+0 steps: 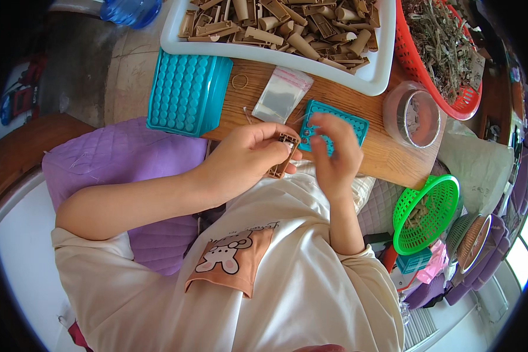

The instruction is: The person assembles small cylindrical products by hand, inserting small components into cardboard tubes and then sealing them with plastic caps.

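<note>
My left hand [249,155] grips a small brown plastic frame piece [283,159], held upright just over the near edge of the wooden table [387,155]. My right hand [334,154] is right beside it, fingertips pinched at the top of the piece, seemingly on a tiny metal part too small to make out. Under my right hand lies a small teal perforated tray [351,125]. A clear plastic bag [283,94] lies just beyond both hands.
A white tray [374,76] holds several brown plastic pieces at the back. A larger teal studded tray [185,91] sits left. A clear round container [413,117], a red basket [428,82], a green basket [428,214] and a purple cushion [120,161] surround me.
</note>
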The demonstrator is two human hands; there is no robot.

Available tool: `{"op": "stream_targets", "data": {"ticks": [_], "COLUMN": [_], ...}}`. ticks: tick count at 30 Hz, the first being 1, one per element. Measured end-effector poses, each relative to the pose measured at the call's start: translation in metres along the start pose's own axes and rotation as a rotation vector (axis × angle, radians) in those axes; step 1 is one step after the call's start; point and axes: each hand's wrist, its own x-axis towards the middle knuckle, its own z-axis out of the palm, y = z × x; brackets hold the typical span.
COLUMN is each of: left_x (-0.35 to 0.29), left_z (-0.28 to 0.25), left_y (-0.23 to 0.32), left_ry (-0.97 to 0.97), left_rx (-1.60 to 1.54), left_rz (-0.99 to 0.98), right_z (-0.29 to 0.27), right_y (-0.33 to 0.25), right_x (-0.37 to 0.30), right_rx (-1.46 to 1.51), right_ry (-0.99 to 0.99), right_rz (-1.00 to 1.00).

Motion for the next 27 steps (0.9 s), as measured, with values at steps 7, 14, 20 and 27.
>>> {"op": "stream_targets", "data": {"ticks": [7,14,20,27], "left_x": [0.001,0.0,-0.002,-0.002], "left_z": [-0.002,-0.002,0.001,0.0], "left_y": [0.006,0.005,0.002,0.0], "left_ry": [0.069,0.061,0.016,-0.032], "left_rx": [-0.049,-0.006,0.072,0.226], "left_rz": [-0.045,-0.102,-0.013,0.159], "right_z": [0.002,0.008,0.007,0.021], "right_y": [0.049,0.053,0.017,-0.024], "right_x": [-0.014,-0.015,-0.011,-0.012], "right_rx": [-0.521,-0.583,-0.197,0.077], "right_ry": [-0.097,-0.184,0.194,0.228], "right_rz": [0.074,0.045,0.152,-0.117]}}
